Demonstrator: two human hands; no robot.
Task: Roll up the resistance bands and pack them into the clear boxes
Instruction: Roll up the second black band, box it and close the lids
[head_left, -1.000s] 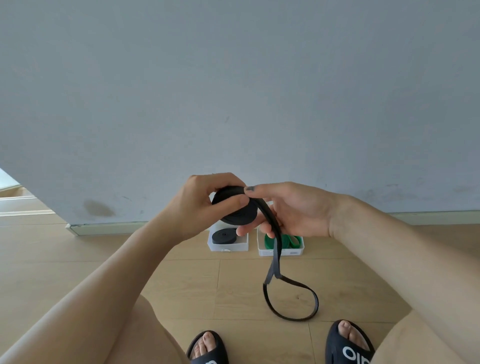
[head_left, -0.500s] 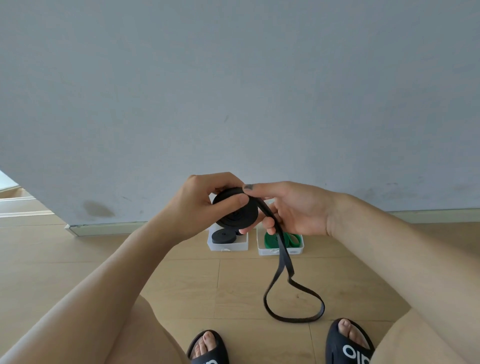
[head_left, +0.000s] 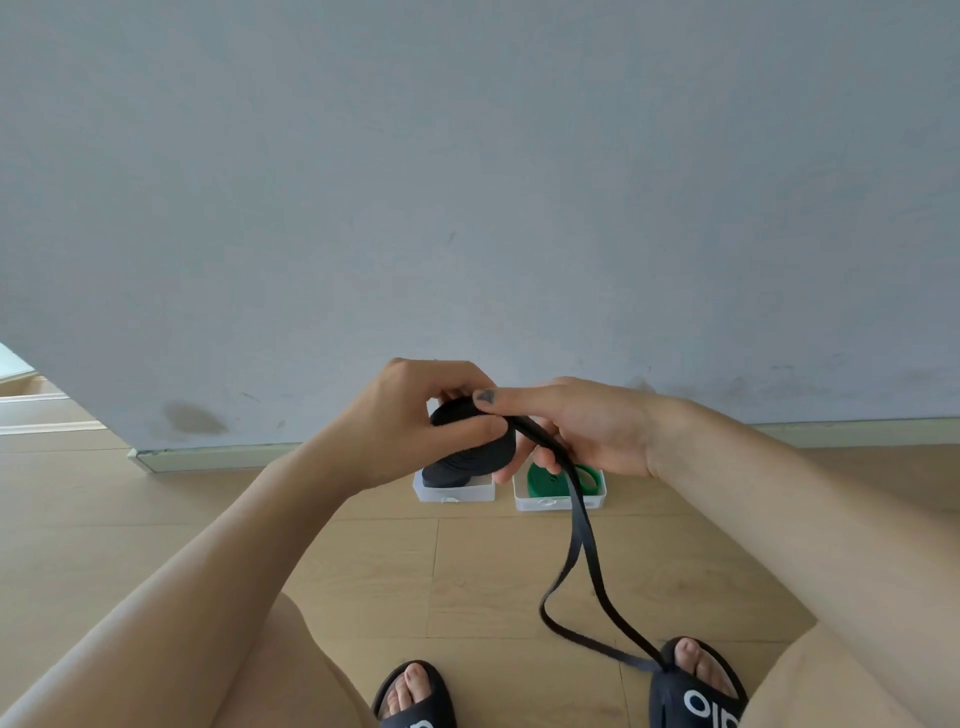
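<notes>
Pale grey wall (head_left: 467, 182) rose above a light wood floor (head_left: 363, 571), with a baseboard along the join. Two clear boxes sat side by side against the wall: the left box (head_left: 453, 491) held a coiled black band, partly hidden behind the hands; the right box (head_left: 558, 501) held a green band (head_left: 540, 480). Above them, the left hand (head_left: 410, 421) gripped a black roll (head_left: 475, 447), thumb across its face and fingers curled behind. The right hand (head_left: 582, 426) pinched the band's loose tail (head_left: 582, 530) at the roll's rim, forefinger laid straight along the top. The tail hung down in a loop, its end reaching the right sandal (head_left: 696, 696). The left sandal (head_left: 415, 701) was nearby.
</notes>
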